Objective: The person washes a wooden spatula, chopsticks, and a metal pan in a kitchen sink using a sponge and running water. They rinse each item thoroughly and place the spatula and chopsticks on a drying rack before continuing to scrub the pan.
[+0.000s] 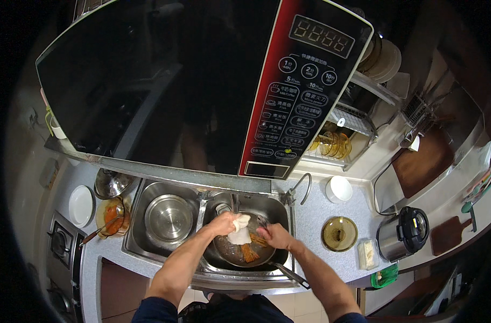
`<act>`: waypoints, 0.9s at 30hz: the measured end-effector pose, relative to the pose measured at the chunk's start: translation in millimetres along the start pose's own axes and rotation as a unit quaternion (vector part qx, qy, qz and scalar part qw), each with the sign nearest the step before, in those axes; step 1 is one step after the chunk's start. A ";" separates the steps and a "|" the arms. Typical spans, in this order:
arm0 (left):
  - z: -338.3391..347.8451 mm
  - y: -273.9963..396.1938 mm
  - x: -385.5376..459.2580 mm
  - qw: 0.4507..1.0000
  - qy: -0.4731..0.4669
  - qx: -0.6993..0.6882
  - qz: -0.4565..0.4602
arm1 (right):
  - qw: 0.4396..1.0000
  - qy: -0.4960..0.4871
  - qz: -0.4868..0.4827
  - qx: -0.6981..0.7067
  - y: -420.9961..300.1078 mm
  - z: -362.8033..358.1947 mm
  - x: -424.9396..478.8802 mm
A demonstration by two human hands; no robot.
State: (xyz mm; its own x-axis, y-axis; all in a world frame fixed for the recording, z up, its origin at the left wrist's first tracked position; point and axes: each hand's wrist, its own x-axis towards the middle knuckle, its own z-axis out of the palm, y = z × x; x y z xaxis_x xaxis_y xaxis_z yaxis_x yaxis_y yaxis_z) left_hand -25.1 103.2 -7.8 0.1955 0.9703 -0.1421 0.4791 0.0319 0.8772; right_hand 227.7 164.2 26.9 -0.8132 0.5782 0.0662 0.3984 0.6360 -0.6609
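My left hand (225, 223) grips a bunched white cloth (239, 236) over the right basin of a steel sink. To its right, my right hand (278, 235) is closed around a shiny metal utensil (263, 221), whose exact kind is unclear. Below both hands a frying pan (261, 258) sits tilted in the basin with cloudy liquid in it; its dark handle (292, 275) sticks out over the front rim. Brown ribbed strips (249, 253), perhaps a bamboo brush or chopsticks, show in the pan under the cloth. The faucet (234, 203) stands just behind my left hand.
A large microwave (156, 93) overhangs the sink. A steel pot (168, 220) fills the left basin. Leftward are a glass bowl of orange-red food (108, 218), a white plate (81, 206) and a gas stove (61, 246). Rightward stand a white bowl (338, 189), an amber glass lid (339, 234) and an electric pressure cooker (403, 234).
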 end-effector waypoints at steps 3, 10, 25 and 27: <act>18.9 -9.7 7.1 0.973 0.172 -0.144 -0.054 | 0.970 0.061 0.168 0.162 0.4 43.9 -8.1; 79.2 -2.4 36.3 0.742 0.423 -0.519 -0.028 | 0.819 0.190 0.312 0.442 -40.2 106.0 12.7; 28.5 14.2 -2.4 0.965 0.180 -0.138 -0.133 | 0.963 0.116 0.185 0.156 -18.2 74.3 -9.2; 9.6 11.5 -7.7 0.991 0.085 0.001 -0.106 | 0.986 -0.003 0.165 0.024 -9.8 40.7 -7.6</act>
State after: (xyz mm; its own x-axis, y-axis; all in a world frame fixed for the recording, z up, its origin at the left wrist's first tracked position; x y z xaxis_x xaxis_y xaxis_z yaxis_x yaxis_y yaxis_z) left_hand -12.8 93.8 -1.0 -0.0572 0.9683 -0.2433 0.4950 0.2392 0.8353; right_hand 212.7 132.8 2.5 -0.6462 0.7456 -0.1628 0.6205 0.3891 -0.6808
